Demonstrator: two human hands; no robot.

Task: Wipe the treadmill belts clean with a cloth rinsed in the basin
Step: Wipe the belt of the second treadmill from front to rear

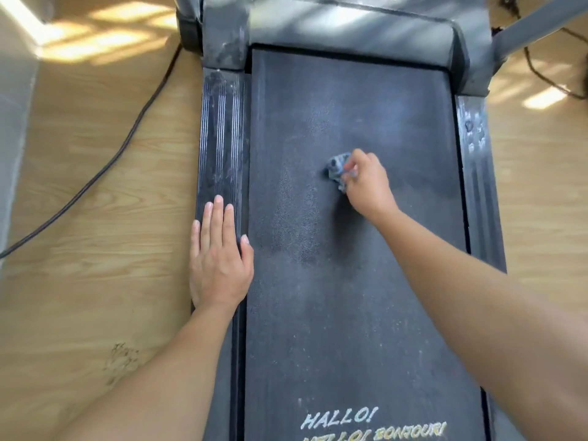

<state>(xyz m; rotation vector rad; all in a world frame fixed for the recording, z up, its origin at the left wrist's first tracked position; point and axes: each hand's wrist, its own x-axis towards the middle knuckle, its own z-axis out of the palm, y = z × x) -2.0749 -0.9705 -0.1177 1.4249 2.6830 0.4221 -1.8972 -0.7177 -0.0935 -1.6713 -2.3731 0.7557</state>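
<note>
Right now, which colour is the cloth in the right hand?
Blue-grey with darker patches; the cloth shows best in the head view.

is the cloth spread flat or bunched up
Bunched up. The cloth is a crumpled wad gripped in the right hand and pressed on the treadmill belt, with only a small lump showing past the fingers.

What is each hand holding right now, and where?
Right hand grips the bunched cloth at its right side. Left hand holds nothing, flat on the side rail.
</note>
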